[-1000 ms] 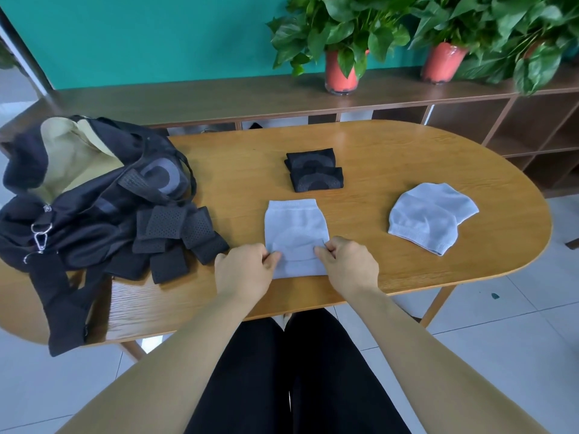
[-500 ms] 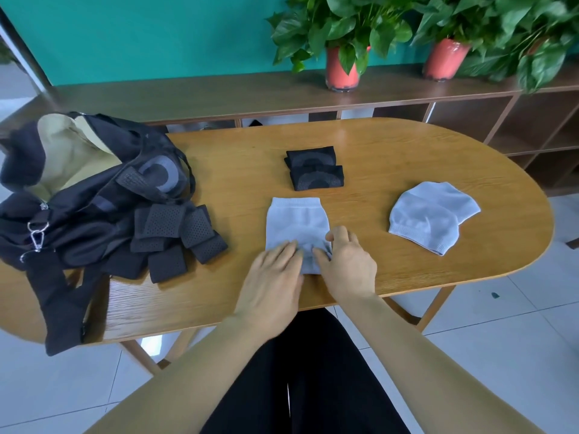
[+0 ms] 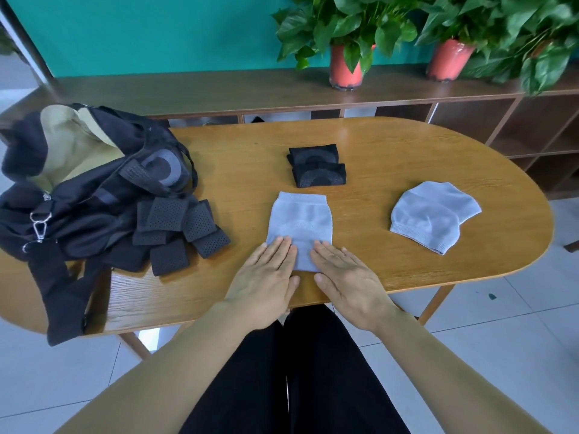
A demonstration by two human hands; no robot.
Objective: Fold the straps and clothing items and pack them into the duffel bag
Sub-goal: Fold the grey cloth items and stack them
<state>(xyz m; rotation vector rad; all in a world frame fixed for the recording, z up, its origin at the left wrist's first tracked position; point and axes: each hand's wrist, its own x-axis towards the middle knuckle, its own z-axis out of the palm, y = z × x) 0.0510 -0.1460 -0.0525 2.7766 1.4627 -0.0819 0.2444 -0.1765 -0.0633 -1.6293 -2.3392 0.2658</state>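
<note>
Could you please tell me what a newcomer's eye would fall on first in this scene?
First, the left hand and right hand, both laid flat on a pale blue knit piece at the near edge of the wooden table. Next, the open black duffel bag at the table's left end, with black perforated straps heaped beside it. A second pale blue piece lies to the right, apart.

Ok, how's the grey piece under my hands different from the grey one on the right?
The centre grey piece lies flat, a smoothed rectangle; the right grey piece is rounded, with a second layer poking out. The left hand and right hand press flat on the centre grey piece's near end; nothing touches the right grey piece. Both are the same pale grey knit, lying on the table.
</note>
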